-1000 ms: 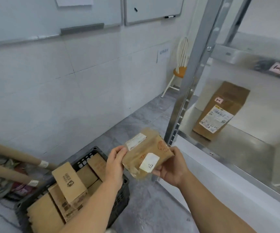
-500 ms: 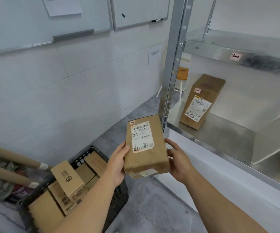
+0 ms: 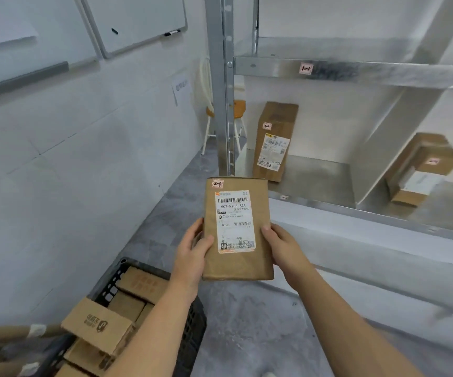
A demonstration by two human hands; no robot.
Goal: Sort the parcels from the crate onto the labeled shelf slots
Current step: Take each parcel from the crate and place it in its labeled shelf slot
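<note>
A person's left hand (image 3: pixel 192 251) and right hand (image 3: pixel 282 246) grasp a brown parcel (image 3: pixel 236 262) by its sides, the crate (image 3: pixel 111 284) lying below the left hand. Its sticker (image 3: pixel 217 183) seems to read 2-3; the next move, likely, is finding that slot on the shelf (image 3: pixel 355 213) beyond the right hand.

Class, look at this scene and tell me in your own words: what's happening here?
A person holds a brown parcel upright, the left hand and right hand gripping its sides. Its small tag seems to read 2-3. The crate on the floor holds more parcels. On the metal shelf, an upright box stands in one slot and a second box sits further right.
</note>
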